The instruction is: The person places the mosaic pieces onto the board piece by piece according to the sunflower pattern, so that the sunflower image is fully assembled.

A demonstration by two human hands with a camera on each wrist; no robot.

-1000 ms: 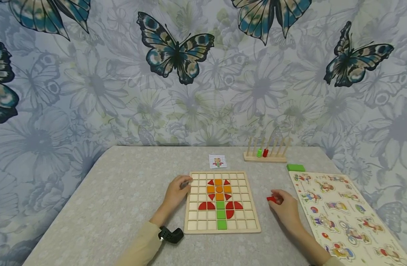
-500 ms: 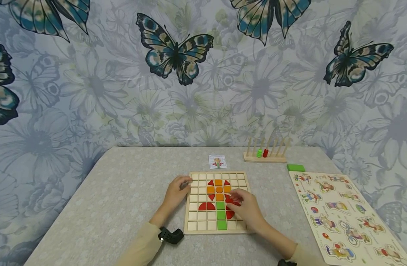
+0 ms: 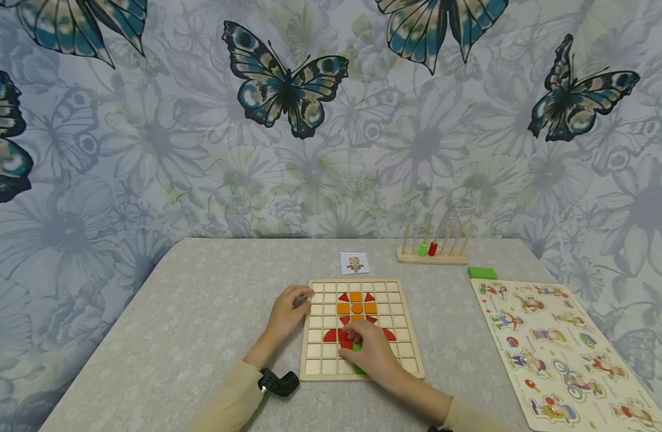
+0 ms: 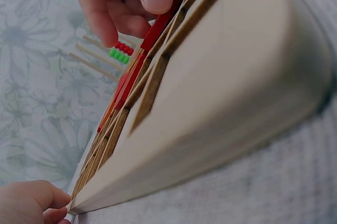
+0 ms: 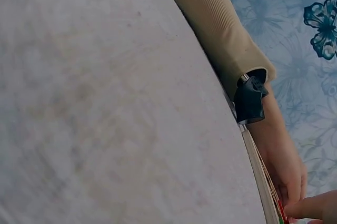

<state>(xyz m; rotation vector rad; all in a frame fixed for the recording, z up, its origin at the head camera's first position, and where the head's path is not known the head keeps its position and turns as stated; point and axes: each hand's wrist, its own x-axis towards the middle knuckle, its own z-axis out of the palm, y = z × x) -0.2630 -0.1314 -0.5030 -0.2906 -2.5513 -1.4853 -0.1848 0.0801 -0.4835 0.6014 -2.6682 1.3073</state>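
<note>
A wooden grid board (image 3: 313,364) lies on the table with red, orange and green tiles forming a flower. My left hand (image 3: 285,309) holds the board's left edge, its fingers at the far corner in the left wrist view. Over the lower middle of the board, my right hand (image 3: 375,355) pinches a red tile (image 3: 344,341) between thumb and fingers. That tile sits at the cell left of the green stem (image 3: 358,369), just below a red half-round (image 3: 331,335). In the left wrist view, the red tile (image 4: 158,28) lies close over the grid under the thumb. My fingers partly hide its outline.
Behind the board lies a small picture card (image 3: 355,263) with a flower pattern. A peg rack (image 3: 431,259) with green and red beads stands at the back right. A green block (image 3: 482,273) and a large picture puzzle board (image 3: 547,336) lie on the right.
My right hand has moved left from beside the board, across its right half, to the cell left of the green stem, carrying the red tile. The left hand has stayed at the board's edge.
</note>
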